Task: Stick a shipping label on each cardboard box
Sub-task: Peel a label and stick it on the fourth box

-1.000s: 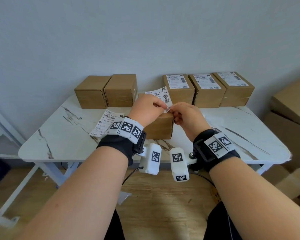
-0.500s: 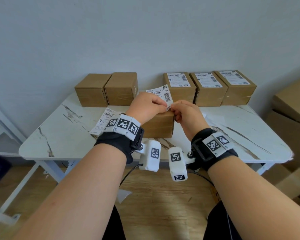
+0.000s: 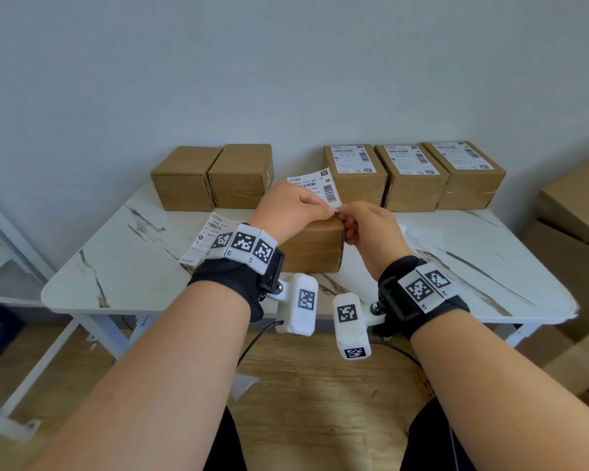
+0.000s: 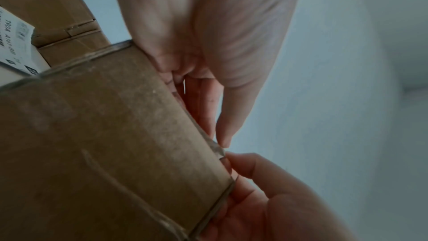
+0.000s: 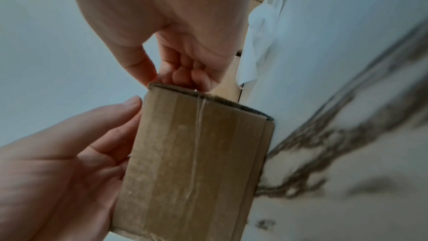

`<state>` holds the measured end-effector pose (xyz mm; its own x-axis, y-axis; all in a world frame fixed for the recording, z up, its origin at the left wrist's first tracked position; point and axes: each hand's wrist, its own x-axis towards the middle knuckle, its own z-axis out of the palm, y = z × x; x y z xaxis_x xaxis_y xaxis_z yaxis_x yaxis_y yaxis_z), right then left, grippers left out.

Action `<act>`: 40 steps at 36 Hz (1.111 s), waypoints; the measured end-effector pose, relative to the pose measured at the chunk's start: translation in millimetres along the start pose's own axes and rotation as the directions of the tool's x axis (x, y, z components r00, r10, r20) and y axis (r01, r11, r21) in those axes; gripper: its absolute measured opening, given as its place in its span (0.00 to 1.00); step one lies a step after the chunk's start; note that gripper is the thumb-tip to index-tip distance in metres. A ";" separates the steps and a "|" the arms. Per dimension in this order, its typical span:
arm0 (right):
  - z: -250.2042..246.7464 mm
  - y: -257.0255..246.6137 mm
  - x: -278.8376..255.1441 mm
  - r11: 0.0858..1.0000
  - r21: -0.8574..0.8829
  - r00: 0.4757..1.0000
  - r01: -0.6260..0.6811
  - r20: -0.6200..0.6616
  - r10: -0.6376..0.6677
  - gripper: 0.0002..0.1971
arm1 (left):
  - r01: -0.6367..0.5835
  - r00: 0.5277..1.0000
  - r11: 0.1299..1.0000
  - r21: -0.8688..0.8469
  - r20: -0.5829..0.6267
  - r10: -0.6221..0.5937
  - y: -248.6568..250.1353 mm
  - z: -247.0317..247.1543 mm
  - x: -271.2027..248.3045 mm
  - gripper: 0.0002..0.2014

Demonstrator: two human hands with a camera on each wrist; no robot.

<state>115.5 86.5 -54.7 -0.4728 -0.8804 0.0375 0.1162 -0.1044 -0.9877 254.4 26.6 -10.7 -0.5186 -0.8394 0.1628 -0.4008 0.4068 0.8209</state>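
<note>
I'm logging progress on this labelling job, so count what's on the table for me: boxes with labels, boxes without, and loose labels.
Labelled cardboard boxes: 3
Unlabelled cardboard boxes: 3
Loose shipping labels: 2, one in the hands, one lying on the table
Total: 8

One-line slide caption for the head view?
Both hands, left and right, pinch a white shipping label above a brown cardboard box.

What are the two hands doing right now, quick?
Left hand: pinching the shipping label above the cardboard box.
Right hand: fingers curled, pinching the label's corner, it seems.
</note>
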 end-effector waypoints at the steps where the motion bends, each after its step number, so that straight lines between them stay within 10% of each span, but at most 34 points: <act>1: -1.1 0.1 -0.2 1.000 0.005 1.000 0.004 0.011 -0.004 0.13 | -0.002 1.000 1.000 -0.003 -0.003 0.002 0.2 0.3 -0.3 0.07; 40: -8.2 -0.4 -4.1 0.998 0.064 0.998 -0.019 0.068 0.014 0.07 | 0.036 0.996 0.999 0.029 -0.088 -0.034 5.7 8.3 0.5 0.11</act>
<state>110.3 93.9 -55.7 -0.4106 -0.9112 0.0335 0.1811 -0.1175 -0.9764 245.6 31.5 -10.4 -0.4361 -0.8811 0.1829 -0.4407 0.3863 0.8103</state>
